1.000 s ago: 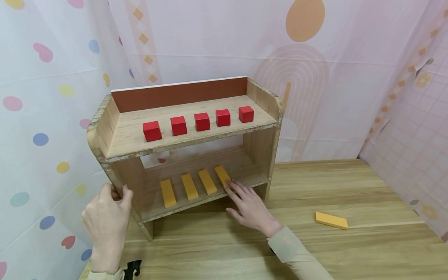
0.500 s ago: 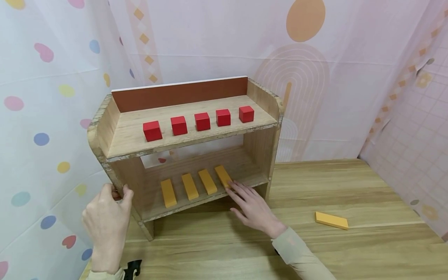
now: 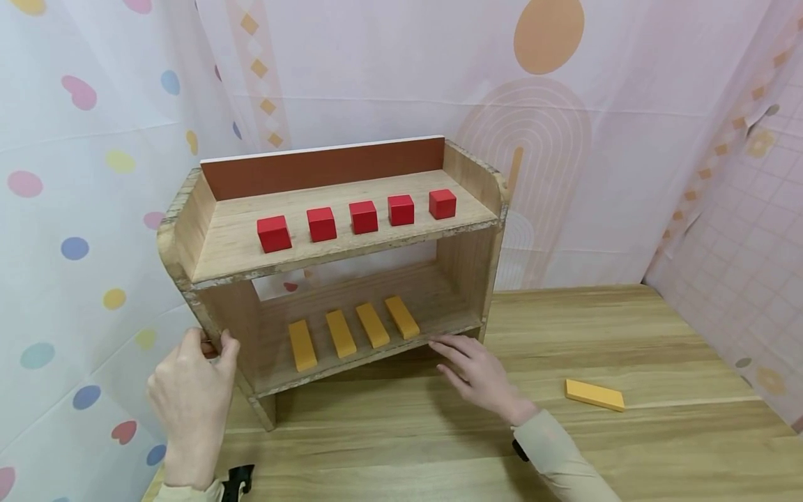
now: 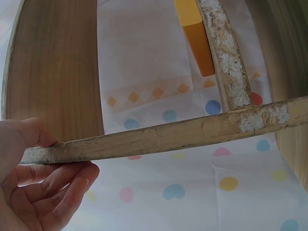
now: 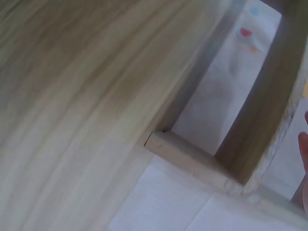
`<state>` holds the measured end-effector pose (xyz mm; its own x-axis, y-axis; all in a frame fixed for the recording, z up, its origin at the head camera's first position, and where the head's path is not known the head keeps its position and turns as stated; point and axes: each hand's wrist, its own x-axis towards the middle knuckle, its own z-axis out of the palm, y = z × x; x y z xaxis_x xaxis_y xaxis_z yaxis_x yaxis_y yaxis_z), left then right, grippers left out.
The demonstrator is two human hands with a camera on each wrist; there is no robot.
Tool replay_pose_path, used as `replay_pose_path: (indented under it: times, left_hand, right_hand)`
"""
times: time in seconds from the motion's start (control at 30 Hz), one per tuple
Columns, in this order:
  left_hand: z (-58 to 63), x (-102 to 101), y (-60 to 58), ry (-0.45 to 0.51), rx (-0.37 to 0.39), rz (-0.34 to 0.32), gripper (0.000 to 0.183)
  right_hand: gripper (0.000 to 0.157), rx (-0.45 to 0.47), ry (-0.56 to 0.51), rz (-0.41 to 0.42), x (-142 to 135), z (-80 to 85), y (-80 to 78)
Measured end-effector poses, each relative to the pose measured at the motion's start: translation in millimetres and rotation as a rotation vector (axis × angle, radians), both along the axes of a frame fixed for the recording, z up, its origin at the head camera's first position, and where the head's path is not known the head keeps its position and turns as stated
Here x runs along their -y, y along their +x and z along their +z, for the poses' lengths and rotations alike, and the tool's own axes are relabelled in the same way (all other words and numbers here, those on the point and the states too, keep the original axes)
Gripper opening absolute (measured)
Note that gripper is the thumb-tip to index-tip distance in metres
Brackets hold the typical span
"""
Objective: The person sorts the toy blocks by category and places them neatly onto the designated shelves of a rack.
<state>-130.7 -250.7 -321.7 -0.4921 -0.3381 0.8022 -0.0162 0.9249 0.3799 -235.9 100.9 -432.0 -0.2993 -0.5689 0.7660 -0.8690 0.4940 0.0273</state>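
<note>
My left hand (image 3: 193, 397) pinches the front edge of the left side panel of a small wooden shelf (image 3: 345, 258); the left wrist view shows the thumb on one face of the panel (image 4: 144, 142) and curled fingers on the other. On the lower board lie several yellow blocks (image 3: 341, 333) in a slanted row. Just right of the rightmost yellow block (image 3: 401, 317), my right hand (image 3: 479, 373) has its fingers extended at the lower board's front edge, holding nothing. Whether the fingertips touch the board is unclear. Only a sliver of right fingers (image 5: 303, 149) enters the right wrist view.
Several red cubes (image 3: 363, 217) stand in a row on the top board. Another yellow block (image 3: 594, 395) lies flat on the wooden table (image 3: 677, 446), right of the shelf. Patterned cloth (image 3: 401, 70) hangs behind and at both sides.
My right hand has drawn off the rightmost yellow block, moving right and toward me; that block lies where it was. The left hand keeps its grip on the shelf's side panel.
</note>
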Motion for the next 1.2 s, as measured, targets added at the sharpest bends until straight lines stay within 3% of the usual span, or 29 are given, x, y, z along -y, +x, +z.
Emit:
replay_pose_path:
  times: [0.3, 0.67, 0.87, 1.13, 1.2]
  left_hand:
    - [-0.5, 1, -1.2, 0.008, 0.01, 0.004, 0.022]
    - [0.0, 0, 0.0, 0.001, 0.006, 0.009, 0.022]
    - [0.2, 0, 0.7, -0.002, 0.004, 0.013, 0.022]
    - [0.2, 0, 0.4, -0.003, 0.0, 0.009, 0.022]
    - [-0.1, 0, 0.1, -0.001, -0.004, 0.004, 0.022]
  right_hand:
    - [0.032, 0.268, -0.187, 0.098, -34, 8.8, -4.7]
    - [0.025, 0.773, -0.218, -0.078, -96, 21.6, 0.1]
    - [0.027, 0.852, -0.22, -0.124, -130, 18.3, 2.0]
    - [0.035, 0.906, -0.205, -0.078, -177, 10.0, 7.8]
    - [0.037, 0.956, -0.219, -0.063, -188, 8.8, 10.6]
